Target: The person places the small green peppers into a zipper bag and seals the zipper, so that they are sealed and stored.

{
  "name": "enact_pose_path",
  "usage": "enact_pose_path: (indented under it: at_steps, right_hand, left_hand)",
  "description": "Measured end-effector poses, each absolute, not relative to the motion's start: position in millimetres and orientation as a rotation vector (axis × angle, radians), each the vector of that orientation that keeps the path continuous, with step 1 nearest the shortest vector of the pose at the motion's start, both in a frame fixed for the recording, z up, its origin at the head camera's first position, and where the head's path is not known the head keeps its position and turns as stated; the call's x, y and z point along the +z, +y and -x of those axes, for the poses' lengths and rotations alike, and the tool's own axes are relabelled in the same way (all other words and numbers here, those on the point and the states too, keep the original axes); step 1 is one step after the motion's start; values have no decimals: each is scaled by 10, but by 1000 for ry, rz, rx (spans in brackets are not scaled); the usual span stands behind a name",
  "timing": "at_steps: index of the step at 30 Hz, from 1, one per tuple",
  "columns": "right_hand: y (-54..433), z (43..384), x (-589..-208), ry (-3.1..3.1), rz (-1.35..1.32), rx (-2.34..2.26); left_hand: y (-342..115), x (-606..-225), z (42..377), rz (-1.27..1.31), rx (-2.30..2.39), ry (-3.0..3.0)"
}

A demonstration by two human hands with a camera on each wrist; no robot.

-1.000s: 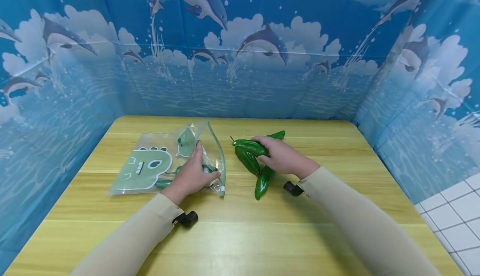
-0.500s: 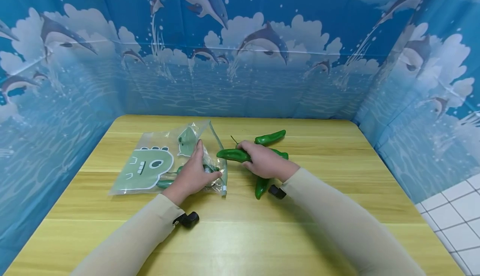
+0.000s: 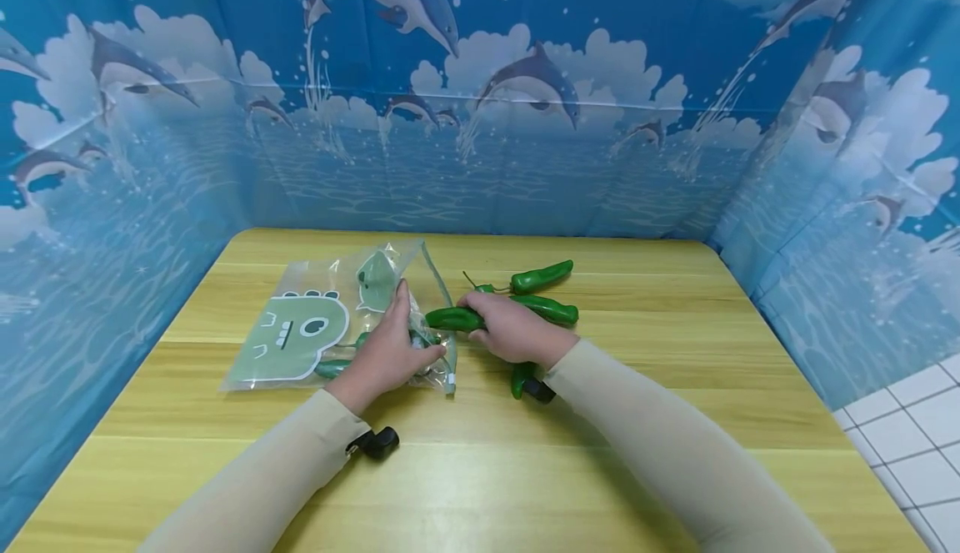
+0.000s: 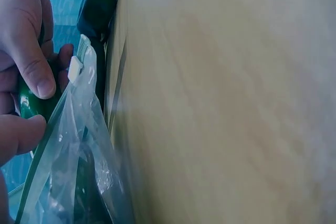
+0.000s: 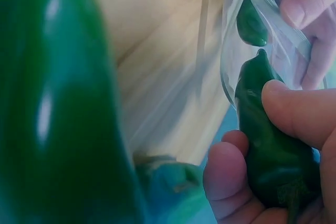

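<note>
My right hand [image 3: 513, 328] grips a long green pepper [image 3: 453, 319], its tip pointing left at the mouth of a clear zip bag [image 3: 258, 361] with a green monster print. In the right wrist view, thumb and fingers wrap the held pepper [image 5: 278, 156], and its tip is at the opening. My left hand [image 3: 386, 357] holds the bag at its mouth, which stands partly spread; the thumb lies against the rim in the left wrist view. Inside the bag, green peppers [image 3: 330, 368] show through the plastic, partly hidden by my left hand.
More green peppers lie right of the bag: one at the back [image 3: 542, 277], one beside my right hand [image 3: 551, 309], one partly under the right wrist [image 3: 519, 379]. The wooden table [image 3: 480, 478] meets a dolphin-print curtain [image 3: 480, 186] behind.
My right hand has lifted a pepper off the pile and carried it left to the bag's mouth. The left hand and bag have hardly moved.
</note>
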State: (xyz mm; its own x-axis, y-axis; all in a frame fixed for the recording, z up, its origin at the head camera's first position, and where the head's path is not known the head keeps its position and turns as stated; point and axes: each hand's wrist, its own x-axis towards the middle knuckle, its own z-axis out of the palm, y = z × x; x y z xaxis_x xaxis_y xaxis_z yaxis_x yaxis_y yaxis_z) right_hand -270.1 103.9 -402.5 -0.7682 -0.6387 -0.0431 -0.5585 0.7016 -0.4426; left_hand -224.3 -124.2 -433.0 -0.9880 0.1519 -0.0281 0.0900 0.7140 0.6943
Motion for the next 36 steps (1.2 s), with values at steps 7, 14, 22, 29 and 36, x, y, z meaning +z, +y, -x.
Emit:
enact_pose_path:
  at_steps: [7,14,22,29,36]
  right_hand:
    - [986,2662,-4058,2726,968,-593]
    - [960,2645,-4088,2731,983,-569]
    - [957,2662,-4122,2710,965,-587]
    - [950,2666,-4170,2634,985,-595]
    - [936,2658,-4185,2616,1002,-598]
  left_hand:
    - [-1230,-4324,2232,-200,1125,2842]
    - [-1213,-4318,2235,-217,1127,2848]
    - [-1207,-4313,2247,-232,1142,2846]
    - [-1202,-4320,2252,-221,1146,2830]
    - [-1208,-4322,2247,-222,1153,2819]
